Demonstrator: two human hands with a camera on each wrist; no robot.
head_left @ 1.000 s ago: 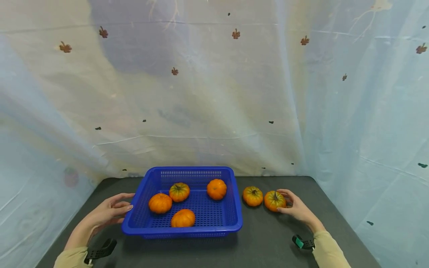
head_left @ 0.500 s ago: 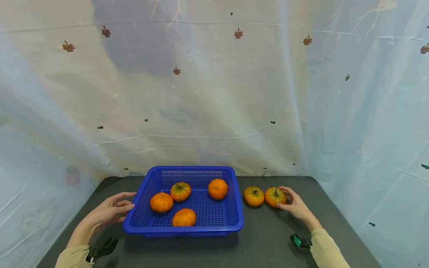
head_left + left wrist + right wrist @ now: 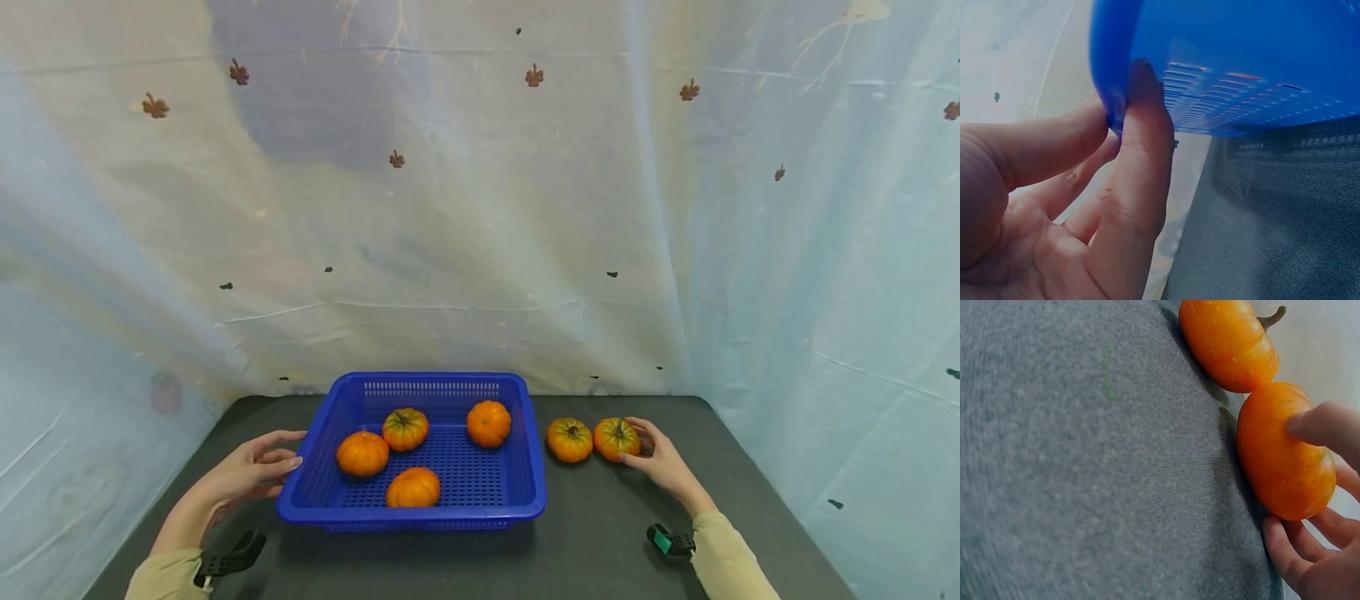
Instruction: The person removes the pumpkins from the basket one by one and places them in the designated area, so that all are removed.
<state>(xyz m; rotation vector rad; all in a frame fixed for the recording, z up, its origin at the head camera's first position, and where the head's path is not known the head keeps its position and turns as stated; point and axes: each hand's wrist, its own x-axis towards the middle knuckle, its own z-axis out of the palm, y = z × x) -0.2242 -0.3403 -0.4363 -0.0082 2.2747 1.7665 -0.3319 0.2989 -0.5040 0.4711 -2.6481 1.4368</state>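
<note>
The right hand [image 3: 663, 468] is gripping the outer pumpkin [image 3: 613, 440] on the table [image 3: 600, 533] from the right, thumb near and fingers far, while the inner pumpkin [image 3: 569, 441] is sitting just left of it, toward the basket [image 3: 412, 516], whose left edge the left hand [image 3: 243, 477] is pinching.

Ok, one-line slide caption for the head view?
Left hand pinches the rim of a blue basket holding four pumpkins; right hand grips one of two more pumpkins on the dark tabletop.

- Left hand [image 3: 243, 473]: thumb and fingers pinching, wrist bent inward.
- Right hand [image 3: 663, 468]: thumb and fingers curved in a grip, some fingertips probably hidden.
- Both forearms [image 3: 729, 552] angle inward.
</note>
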